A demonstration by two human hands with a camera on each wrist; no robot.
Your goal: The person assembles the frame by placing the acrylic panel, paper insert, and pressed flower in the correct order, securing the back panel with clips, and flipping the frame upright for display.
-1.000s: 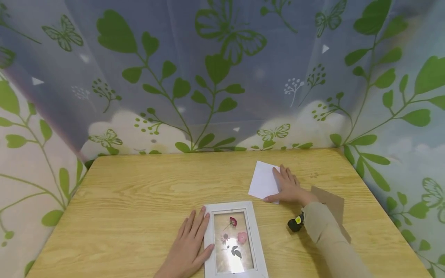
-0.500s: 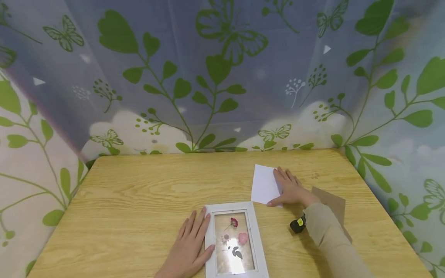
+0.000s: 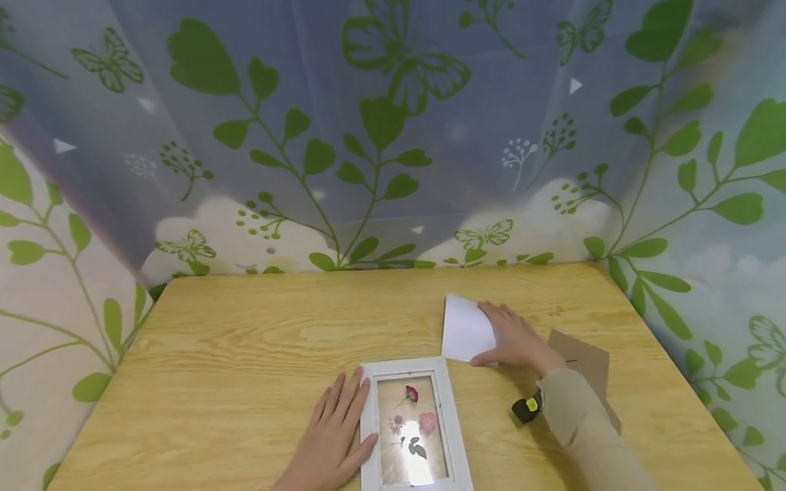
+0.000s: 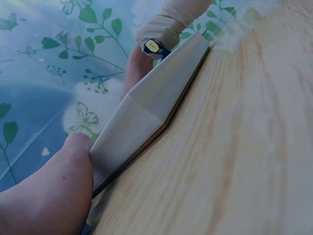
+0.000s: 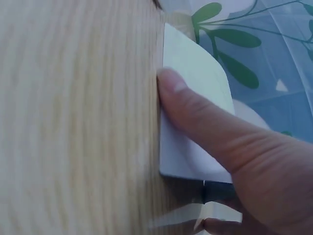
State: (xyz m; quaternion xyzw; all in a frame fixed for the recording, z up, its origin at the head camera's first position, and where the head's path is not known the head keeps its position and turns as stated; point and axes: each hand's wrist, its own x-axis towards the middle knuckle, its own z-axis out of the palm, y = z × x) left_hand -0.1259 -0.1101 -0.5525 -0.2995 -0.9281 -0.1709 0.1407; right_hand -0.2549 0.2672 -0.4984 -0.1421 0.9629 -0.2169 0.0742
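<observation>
A white picture frame (image 3: 451, 423) lies on the table with pressed flowers (image 3: 427, 422) and dark leaves showing behind its clear pane. My left hand (image 3: 331, 429) rests along its left side, fingers straight, thumb on the frame's border. In the left wrist view the frame's side (image 4: 132, 122) stands close over the wood. Beyond the frame's far right corner, my right hand (image 3: 512, 337) pinches a sheet of white paper (image 3: 464, 331) by its right side. In the right wrist view the thumb lies across the paper (image 5: 195, 63), which bows upward.
A brown backing board (image 3: 589, 361) lies on the wooden table (image 3: 258, 334), partly hidden beneath my right forearm. A small black wrist camera (image 3: 526, 408) hangs at the right cuff. Leaf-patterned cloth (image 3: 393, 170) encloses the table at the back and sides.
My right hand has shifted slightly toward me, its fingers drawing in on the paper. The paper has turned a little and now bends. The left hand and frame have stayed put.
</observation>
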